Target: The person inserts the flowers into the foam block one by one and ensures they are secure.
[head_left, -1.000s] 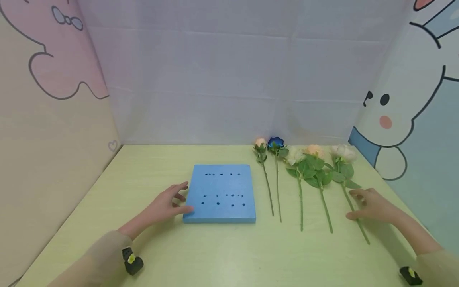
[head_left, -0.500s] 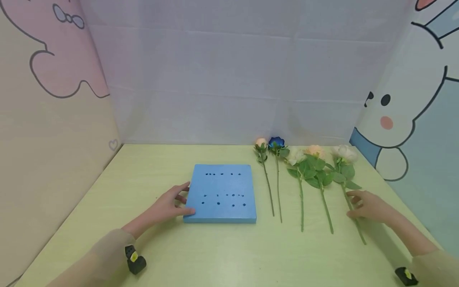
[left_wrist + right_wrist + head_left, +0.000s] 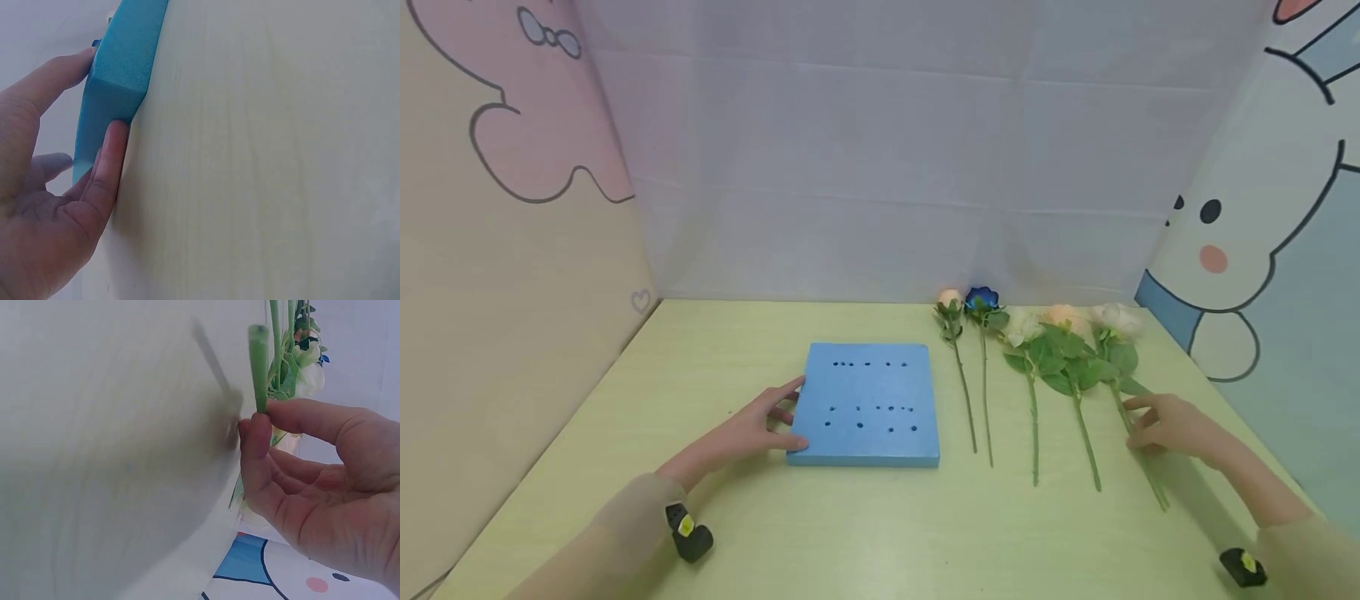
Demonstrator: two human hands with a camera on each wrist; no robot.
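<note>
My left hand (image 3: 752, 432) rests at the left side of a blue foam block (image 3: 880, 387) with small holes in its top. The thumb lies on the near left corner, the other fingers reach along the left side. In the left wrist view the fingertips touch the side of the foam block (image 3: 128, 53) close over the table. My right hand (image 3: 1176, 429) pinches the green stem of a white rose (image 3: 1116, 321), the rightmost flower. The right wrist view shows the cut stem end (image 3: 258, 365) sticking out past thumb and forefinger, with its shadow on the table.
Left of the held rose lie a peach rose (image 3: 1067, 319), a white rose (image 3: 1024, 325), a blue rose (image 3: 982, 298) and a pale peach rosebud (image 3: 950, 297), stems toward me. The pale table (image 3: 865, 533) meets a white cloth backdrop (image 3: 835, 183) and printed side panels.
My right fingers have closed onto the rightmost rose's stem, and its lower end has swung slightly left. My left hand stays at the foam block. The head view has shifted a little.
</note>
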